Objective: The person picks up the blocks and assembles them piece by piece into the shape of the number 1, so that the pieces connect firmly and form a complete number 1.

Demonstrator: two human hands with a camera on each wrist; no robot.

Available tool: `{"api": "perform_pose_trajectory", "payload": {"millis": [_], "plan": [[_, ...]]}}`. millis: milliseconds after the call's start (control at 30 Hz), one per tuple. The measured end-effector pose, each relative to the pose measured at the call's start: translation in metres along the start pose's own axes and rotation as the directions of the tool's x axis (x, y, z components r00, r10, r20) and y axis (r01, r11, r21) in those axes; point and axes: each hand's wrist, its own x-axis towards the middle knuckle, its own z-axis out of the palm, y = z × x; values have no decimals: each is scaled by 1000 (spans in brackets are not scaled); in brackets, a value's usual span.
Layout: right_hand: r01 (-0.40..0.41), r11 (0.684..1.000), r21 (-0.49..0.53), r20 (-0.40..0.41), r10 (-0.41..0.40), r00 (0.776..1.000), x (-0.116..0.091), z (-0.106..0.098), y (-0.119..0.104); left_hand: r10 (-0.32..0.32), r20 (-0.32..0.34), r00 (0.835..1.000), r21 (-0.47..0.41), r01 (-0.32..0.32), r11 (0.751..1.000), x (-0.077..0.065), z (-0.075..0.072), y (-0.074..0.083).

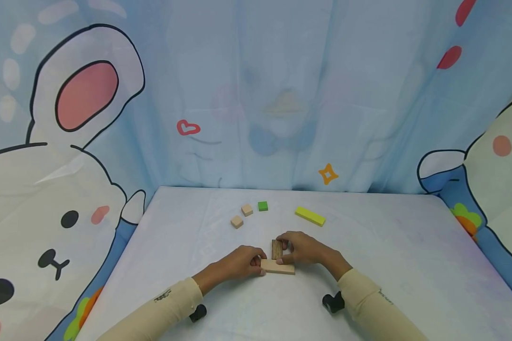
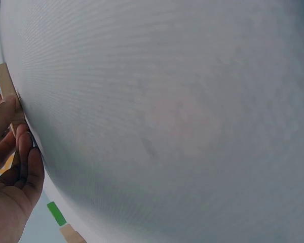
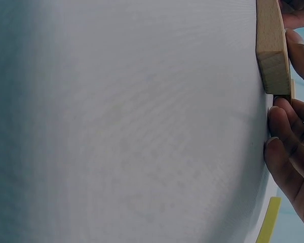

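A light wooden block (image 1: 281,268), long and flat, lies crosswise on the table in front of me. My left hand (image 1: 244,261) grips its left end between thumb and fingers. Right behind it is a dark brown wooden block (image 1: 277,249), pointing away from me. My right hand (image 1: 304,248) holds this brown block from its right side, with the thumb tip at the light block's back edge. In the right wrist view the near end of the light block (image 3: 274,71) shows beside the right hand's fingers (image 3: 289,147), and the brown block is mostly hidden.
Two small plain wooden cubes (image 1: 247,210) and a green cube (image 1: 262,206) sit farther back on the white-covered table (image 1: 196,208). To their right is a long yellow block (image 1: 310,216). A printed blue curtain (image 1: 281,71) hangs behind the table's far edge.
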Motion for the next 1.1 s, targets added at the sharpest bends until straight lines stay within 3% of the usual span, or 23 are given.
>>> {"api": "perform_pose_trajectory", "payload": {"millis": [467, 767, 1100], "plan": [[19, 1000, 15, 1, -19, 1000, -2, -3, 0, -7, -3, 1000, 8, 7, 1000, 2, 0, 2], [-16, 999, 38, -1, 16, 1000, -2, -2, 2, -18, -2, 1000, 14, 18, 1000, 1, 1, 1], [21, 999, 29, -43, -20, 999, -8, -10, 20, -17, -11, 1000, 10, 18, 1000, 1, 2, 0]]}}
